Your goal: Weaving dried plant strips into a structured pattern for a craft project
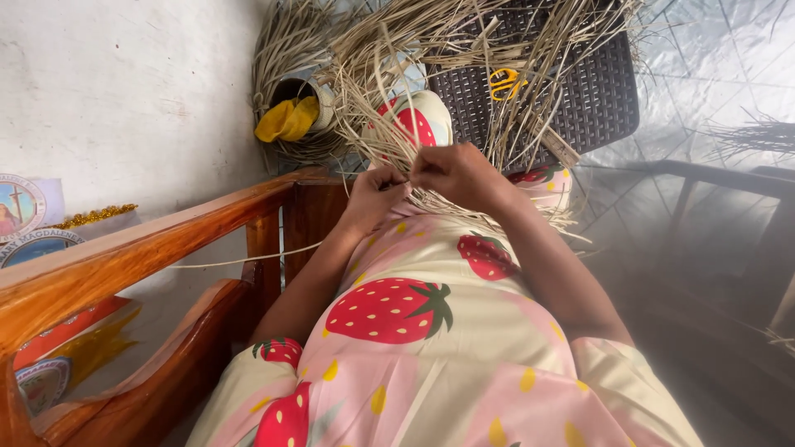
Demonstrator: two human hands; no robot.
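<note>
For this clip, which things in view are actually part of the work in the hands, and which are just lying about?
In use:
- left hand and right hand, pinching together at the dry straw strips
- loose straw strips spread over the lap and the dark woven stool

Lying about:
- yellow scissors on the stool
- yellow cloth in a pot
- wooden armrest
- printed pictures by the wall

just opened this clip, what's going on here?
A seated person in a strawberry-print dress works dried straw strips with both bare hands. The left hand and right hand pinch strips together at the lap, the loose ends fanning upward. Yellow scissors lie on a dark woven stool ahead. A wooden armrest runs along the left.
</note>
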